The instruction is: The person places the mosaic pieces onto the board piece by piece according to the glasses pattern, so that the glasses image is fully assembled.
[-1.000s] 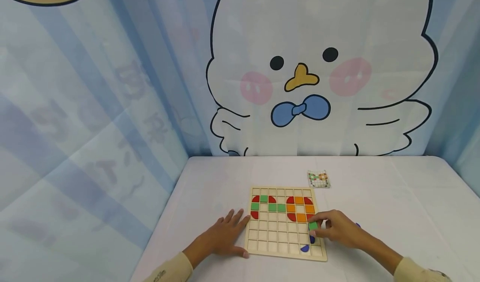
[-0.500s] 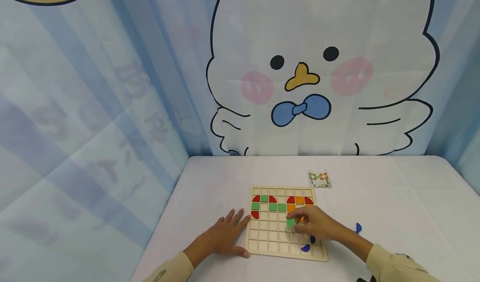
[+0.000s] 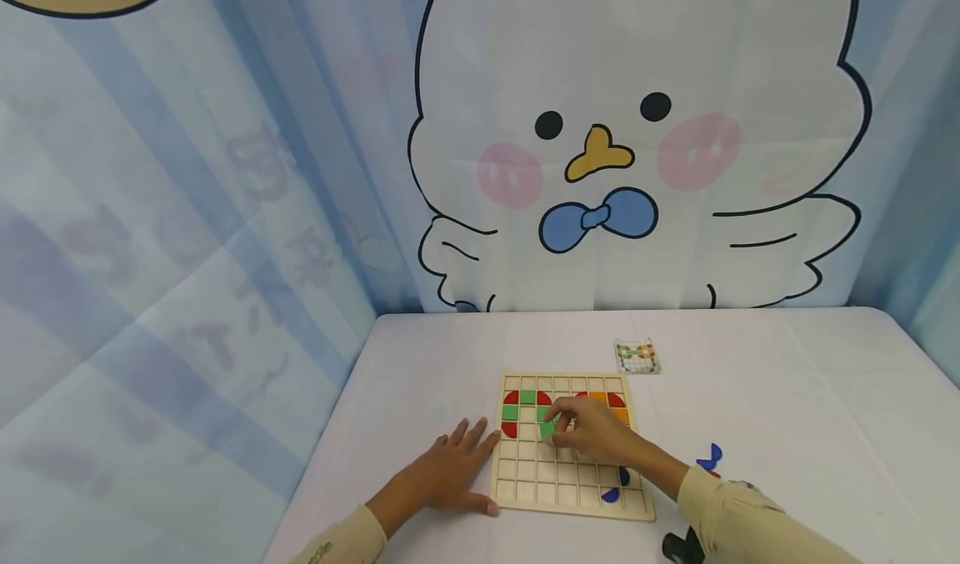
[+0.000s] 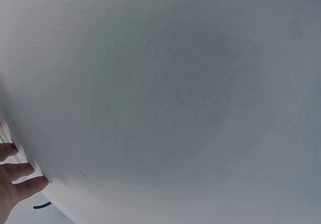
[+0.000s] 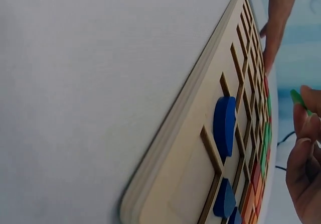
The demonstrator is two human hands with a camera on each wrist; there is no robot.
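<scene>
A wooden grid board (image 3: 570, 510) lies on the white table, with red quarter-round, green and orange square tiles in its upper cells. My right hand (image 3: 592, 431) pinches a green square tile (image 3: 547, 431) above the middle-left cells; in the right wrist view the tile (image 5: 298, 100) stands tilted between thumb and finger. That hand covers part of the orange and red group. My left hand (image 3: 450, 468) rests with fingers spread at the board's left edge, holding nothing. Two dark blue rounded pieces, one the near piece (image 3: 611, 495), lie at the board's lower right.
A small pattern card (image 3: 637, 357) lies behind the board's far right corner. Loose blue pieces (image 3: 716, 452) and a partly hidden red piece (image 3: 712, 473) are on the table to the right. A black object (image 3: 681, 546) shows beside the right sleeve.
My right hand has carried the green tile leftward across the board, from its right side to the middle-left cells. The loose blue pieces on the right have come into view. My left hand stays put.
</scene>
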